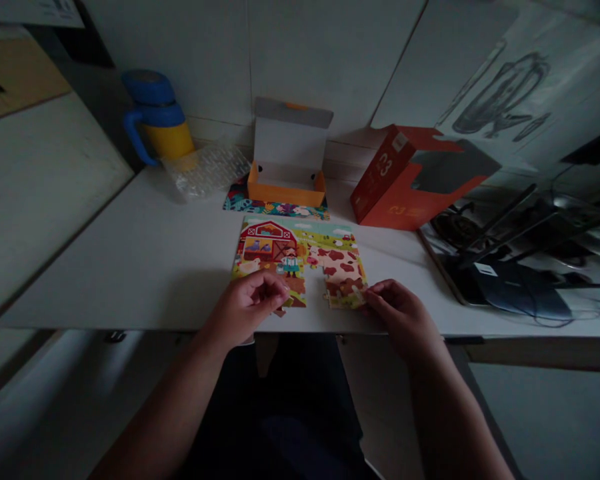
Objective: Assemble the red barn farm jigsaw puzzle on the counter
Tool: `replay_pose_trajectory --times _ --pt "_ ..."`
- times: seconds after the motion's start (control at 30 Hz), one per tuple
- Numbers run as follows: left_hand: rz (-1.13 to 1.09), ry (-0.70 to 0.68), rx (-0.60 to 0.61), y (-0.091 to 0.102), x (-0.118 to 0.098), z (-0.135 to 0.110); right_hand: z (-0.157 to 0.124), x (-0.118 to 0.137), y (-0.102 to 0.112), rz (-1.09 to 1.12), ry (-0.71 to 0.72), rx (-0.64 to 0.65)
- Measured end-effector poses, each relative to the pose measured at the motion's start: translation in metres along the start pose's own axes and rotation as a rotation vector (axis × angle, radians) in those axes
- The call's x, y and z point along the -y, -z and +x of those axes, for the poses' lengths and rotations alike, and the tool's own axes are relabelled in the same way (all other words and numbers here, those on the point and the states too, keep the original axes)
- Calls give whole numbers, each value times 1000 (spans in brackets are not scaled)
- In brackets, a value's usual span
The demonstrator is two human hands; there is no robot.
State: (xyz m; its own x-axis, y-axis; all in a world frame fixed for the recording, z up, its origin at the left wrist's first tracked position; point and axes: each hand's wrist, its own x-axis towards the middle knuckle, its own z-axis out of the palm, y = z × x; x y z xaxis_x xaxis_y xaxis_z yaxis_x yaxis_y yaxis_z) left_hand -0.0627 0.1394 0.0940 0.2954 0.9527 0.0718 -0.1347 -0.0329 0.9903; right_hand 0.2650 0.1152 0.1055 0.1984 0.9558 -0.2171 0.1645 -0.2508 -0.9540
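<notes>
A farm-scene jigsaw puzzle (270, 235) with a red barn, a farmer and a brown-spotted cow lies on the white table, its lower middle showing a gap. Over its lower left part, my left hand (253, 300) is closed in a pinch on a small puzzle piece (281, 311), mostly hidden by the fingers. My right hand (397, 308) pinches at the puzzle's lower right corner, below the cow. Its thumb and fingers are on a light-green piece (359, 300) there; whether that piece is joined to the rest I cannot tell.
Behind the puzzle stands an open orange box (286, 193) on a colourful patterned sheet (235, 199). Crumpled clear bubble wrap (207, 175) and a blue-and-yellow jug (167, 133) are at the back left. At the right are a red-orange carton (395, 193) and dark equipment with cables (510, 287).
</notes>
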Motion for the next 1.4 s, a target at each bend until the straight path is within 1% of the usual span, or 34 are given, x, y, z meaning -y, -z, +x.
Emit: replay_pose_trajectory --times 0.23,0.43,0.67,0.77,0.93,1.13,1.23,1.4 --pt "31 -26 -10 1 0 -1 -5 8 -19 -17 0 73" --pt "14 -7 10 2 2 -1 -11 5 -38 -20 -14 164" --pt "-20 -24 20 1 -1 -2 -9 5 -59 -131 22 180" --pt "-5 -48 17 1 1 -1 -8 7 -64 -225 31 139" --pt "24 -81 19 3 4 0 -11 13 -70 -405 99 70" --pt "49 -107 23 3 0 0 -13 24 -74 -536 266 84" --pt "41 -100 28 3 -1 0 -14 24 -74 -618 319 88" --pt "40 -115 -6 2 0 0 -16 23 -75 -766 435 52"
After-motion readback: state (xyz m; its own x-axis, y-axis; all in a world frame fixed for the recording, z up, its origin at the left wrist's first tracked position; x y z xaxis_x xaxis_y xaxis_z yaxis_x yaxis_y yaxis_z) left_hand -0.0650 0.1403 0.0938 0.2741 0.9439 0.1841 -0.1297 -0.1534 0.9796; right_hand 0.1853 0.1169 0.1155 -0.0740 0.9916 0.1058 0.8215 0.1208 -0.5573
